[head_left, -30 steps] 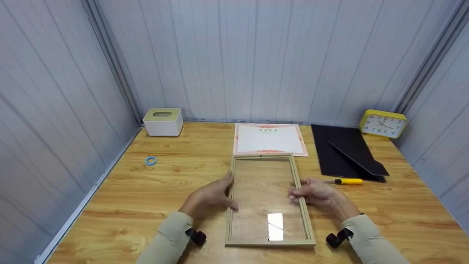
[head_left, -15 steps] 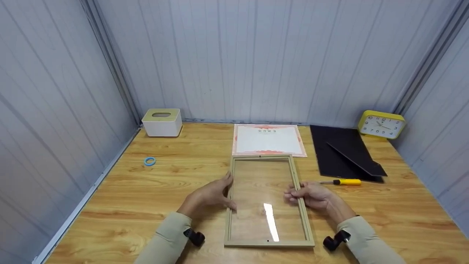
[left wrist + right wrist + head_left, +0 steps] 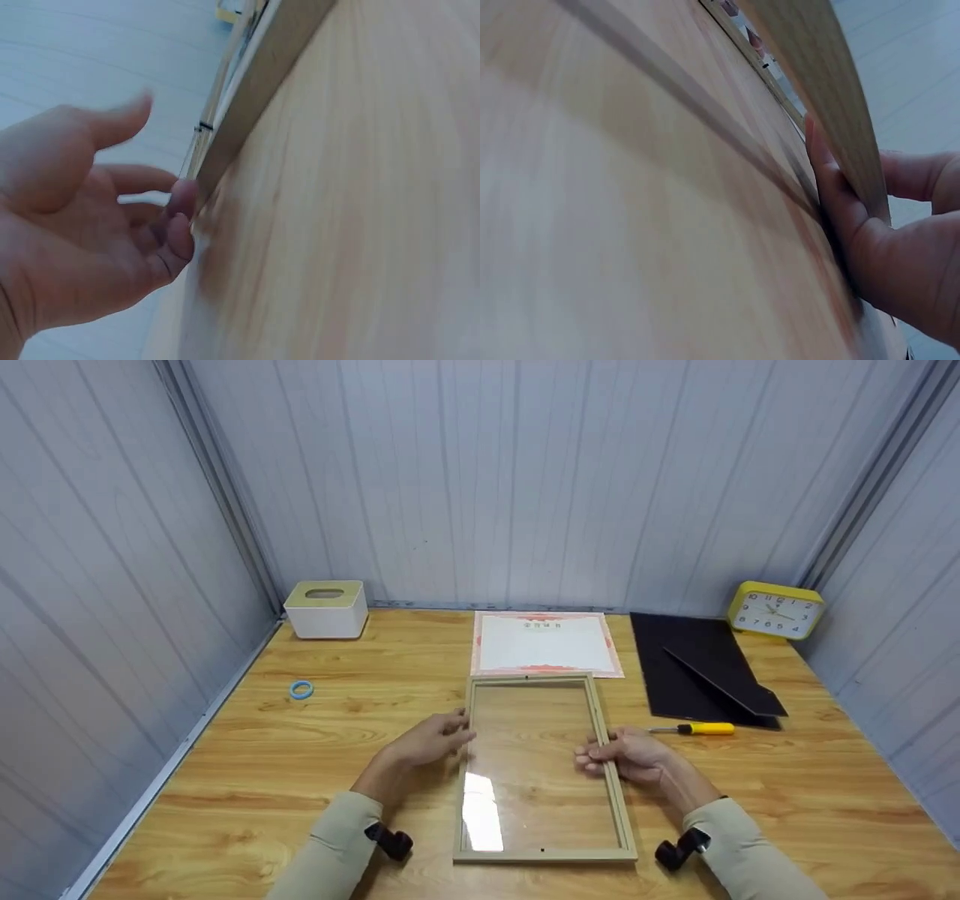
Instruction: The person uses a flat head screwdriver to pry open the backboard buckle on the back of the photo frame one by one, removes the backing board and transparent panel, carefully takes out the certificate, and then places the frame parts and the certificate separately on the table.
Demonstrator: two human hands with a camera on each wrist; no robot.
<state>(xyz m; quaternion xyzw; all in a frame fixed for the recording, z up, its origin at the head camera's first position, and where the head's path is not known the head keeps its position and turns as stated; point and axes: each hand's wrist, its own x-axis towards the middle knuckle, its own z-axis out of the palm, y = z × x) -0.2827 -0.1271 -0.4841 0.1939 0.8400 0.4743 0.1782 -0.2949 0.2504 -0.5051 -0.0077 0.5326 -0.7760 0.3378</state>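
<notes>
A light wooden picture frame [image 3: 570, 856] with a clear pane [image 3: 532, 795] lies lengthwise before me in the head view. My right hand [image 3: 634, 754] grips its right side, thumb on top and fingers underneath. In the right wrist view that wooden rail [image 3: 825, 90] is raised off the table, held between thumb and fingers. Beside the left rail is my left hand [image 3: 429, 741], its thumb lifted away. The left wrist view shows that hand's fingers [image 3: 180, 236] loosely bent at the rail's edge; whether they touch it I cannot tell.
A red-bordered certificate [image 3: 547, 645] lies behind the frame. To the right are a black backing board [image 3: 682, 660] with a raised flap, a yellow-handled screwdriver [image 3: 709, 728] and a yellow clock [image 3: 776, 611]. A tissue box [image 3: 326, 619] and blue ring [image 3: 301, 690] are at left.
My left thumb has come off the picture frame's left rail. The bright reflection has slid left across the pane. My right hand keeps its grip on the right side.
</notes>
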